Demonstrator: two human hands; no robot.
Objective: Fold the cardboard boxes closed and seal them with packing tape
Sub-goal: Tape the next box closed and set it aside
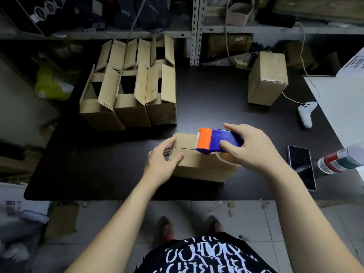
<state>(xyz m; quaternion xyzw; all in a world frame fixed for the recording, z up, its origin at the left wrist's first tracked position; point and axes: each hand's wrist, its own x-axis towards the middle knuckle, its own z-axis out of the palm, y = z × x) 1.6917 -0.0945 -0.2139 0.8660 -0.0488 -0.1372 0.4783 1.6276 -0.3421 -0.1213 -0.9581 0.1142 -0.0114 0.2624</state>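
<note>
Left hand (163,160) holds the front box (197,166) by its end, tape dispenser (218,140) on the seam, gripped in my right hand (254,150).
Early days, I reckon: open boxes (128,107) back left all wait, only the taped box (267,79) far right looks done.

No wording can be read plainly. The black shirt (204,257) carries white stylised characters, all illegible. A white carton (352,64) beyond the surface's far right corner shows part of a large black square glyph. The bottle label (338,160) and the small marks on the cardboard boxes (136,107) are blurred.
</note>
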